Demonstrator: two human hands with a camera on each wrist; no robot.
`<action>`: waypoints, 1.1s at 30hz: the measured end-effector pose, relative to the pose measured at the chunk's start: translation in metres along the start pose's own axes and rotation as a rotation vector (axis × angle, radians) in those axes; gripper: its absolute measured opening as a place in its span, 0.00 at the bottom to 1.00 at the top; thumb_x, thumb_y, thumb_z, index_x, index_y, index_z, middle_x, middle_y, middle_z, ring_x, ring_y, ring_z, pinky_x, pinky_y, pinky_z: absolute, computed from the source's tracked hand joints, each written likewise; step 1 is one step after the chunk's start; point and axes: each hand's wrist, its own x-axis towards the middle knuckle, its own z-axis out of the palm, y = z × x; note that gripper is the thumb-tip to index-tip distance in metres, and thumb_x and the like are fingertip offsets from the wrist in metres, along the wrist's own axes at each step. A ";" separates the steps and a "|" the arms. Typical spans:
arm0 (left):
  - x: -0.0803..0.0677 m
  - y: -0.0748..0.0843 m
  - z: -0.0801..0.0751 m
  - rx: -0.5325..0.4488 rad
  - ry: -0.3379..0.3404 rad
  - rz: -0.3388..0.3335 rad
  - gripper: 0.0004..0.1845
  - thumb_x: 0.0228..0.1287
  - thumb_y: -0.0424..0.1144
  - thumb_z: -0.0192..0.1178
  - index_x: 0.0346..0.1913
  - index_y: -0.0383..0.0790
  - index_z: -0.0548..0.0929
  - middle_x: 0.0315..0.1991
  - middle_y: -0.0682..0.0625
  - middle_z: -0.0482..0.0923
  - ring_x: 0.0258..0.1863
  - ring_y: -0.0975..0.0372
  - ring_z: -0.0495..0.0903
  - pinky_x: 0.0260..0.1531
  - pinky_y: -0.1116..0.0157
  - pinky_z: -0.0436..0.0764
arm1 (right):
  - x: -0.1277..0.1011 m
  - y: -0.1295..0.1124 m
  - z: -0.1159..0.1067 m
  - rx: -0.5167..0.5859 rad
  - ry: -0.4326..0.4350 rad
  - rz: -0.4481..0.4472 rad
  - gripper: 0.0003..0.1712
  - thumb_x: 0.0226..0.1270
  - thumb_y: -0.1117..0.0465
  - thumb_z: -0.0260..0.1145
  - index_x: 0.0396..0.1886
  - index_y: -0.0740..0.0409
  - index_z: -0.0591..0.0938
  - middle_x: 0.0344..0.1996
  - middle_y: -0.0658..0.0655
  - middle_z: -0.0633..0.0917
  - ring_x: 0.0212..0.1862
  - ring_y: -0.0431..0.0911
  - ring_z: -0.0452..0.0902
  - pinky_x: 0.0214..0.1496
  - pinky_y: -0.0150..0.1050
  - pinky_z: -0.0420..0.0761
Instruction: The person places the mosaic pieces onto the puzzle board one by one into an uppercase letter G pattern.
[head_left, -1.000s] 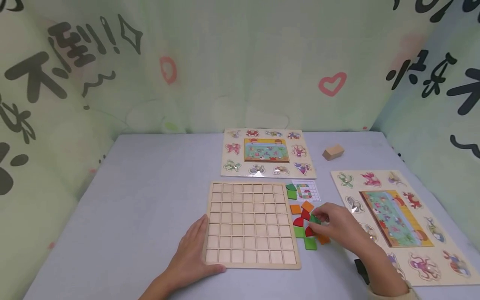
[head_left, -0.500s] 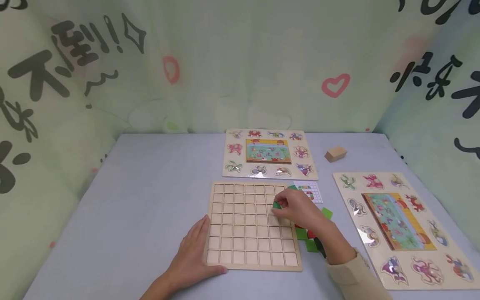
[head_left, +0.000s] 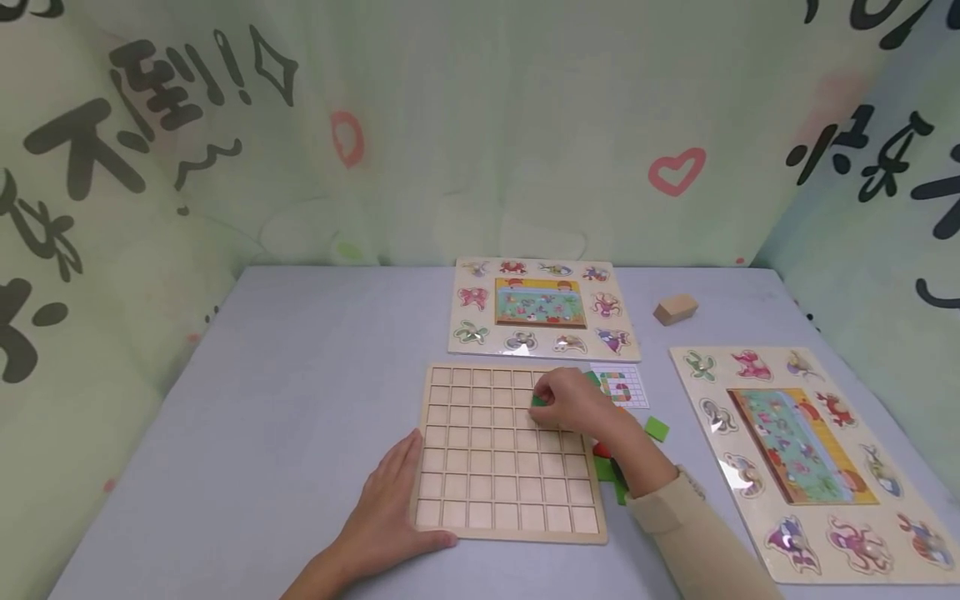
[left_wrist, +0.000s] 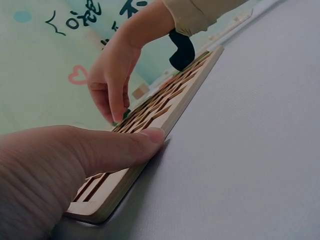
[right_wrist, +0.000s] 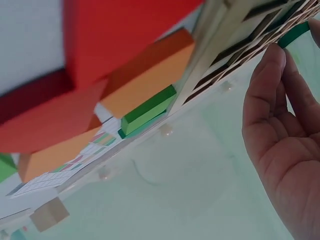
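Starting at the left, our left hand (head_left: 390, 508) lies flat with straight fingers against the near left corner of the wooden grid board (head_left: 480, 492), thumb along its edge, just as it did a second ago; the left wrist view shows the thumb pressed to the board's rim, so the board is being kept from sliding.

Moving right, the change is in our right hand (head_left: 573, 404). A second ago it was down among the loose coloured tiles (head_left: 611, 471) beside the board, picking one out. Half a second ago it had carried a green tile (head_left: 538, 401) over the board's right columns. Now it has gone a little further left and up, and pinches that tile between fingertips over a cell in the second row, toward the right side of the grid. Whether the tile already sits in the cell we cannot tell; the fingers hide its lower edge.

We judge this to be the first tile going in, since every other cell shows bare wood.

Further right, the pattern card (head_left: 621, 387) lies just past the board's top right corner, and one green square (head_left: 656, 429) now lies apart from the pile.
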 end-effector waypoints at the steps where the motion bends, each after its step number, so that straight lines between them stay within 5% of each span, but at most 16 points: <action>1: 0.000 0.000 0.000 0.000 0.000 0.001 0.65 0.34 0.66 0.68 0.71 0.34 0.48 0.71 0.44 0.47 0.68 0.53 0.47 0.59 0.46 0.54 | 0.001 -0.001 0.001 -0.007 -0.005 0.002 0.05 0.51 0.64 0.68 0.24 0.59 0.80 0.20 0.49 0.74 0.25 0.42 0.67 0.29 0.35 0.70; 9: 0.000 0.000 0.000 0.001 -0.002 0.004 0.66 0.34 0.66 0.69 0.71 0.34 0.47 0.71 0.44 0.47 0.68 0.53 0.47 0.60 0.48 0.53 | 0.008 -0.006 0.004 -0.082 0.014 -0.013 0.09 0.53 0.61 0.70 0.20 0.58 0.79 0.18 0.49 0.73 0.22 0.41 0.64 0.26 0.35 0.66; 19: 0.001 0.000 -0.001 0.004 -0.001 -0.003 0.65 0.34 0.66 0.69 0.71 0.33 0.48 0.70 0.43 0.48 0.68 0.53 0.48 0.60 0.48 0.53 | 0.015 -0.009 0.004 -0.034 0.017 0.082 0.11 0.50 0.58 0.73 0.29 0.61 0.85 0.26 0.51 0.82 0.29 0.41 0.74 0.32 0.36 0.76; 33: 0.000 -0.001 -0.001 0.005 -0.008 0.002 0.65 0.34 0.67 0.68 0.71 0.34 0.48 0.71 0.44 0.47 0.68 0.54 0.47 0.60 0.48 0.53 | 0.014 -0.007 0.004 -0.020 0.009 0.061 0.08 0.52 0.65 0.71 0.32 0.63 0.86 0.29 0.52 0.82 0.29 0.41 0.74 0.32 0.36 0.75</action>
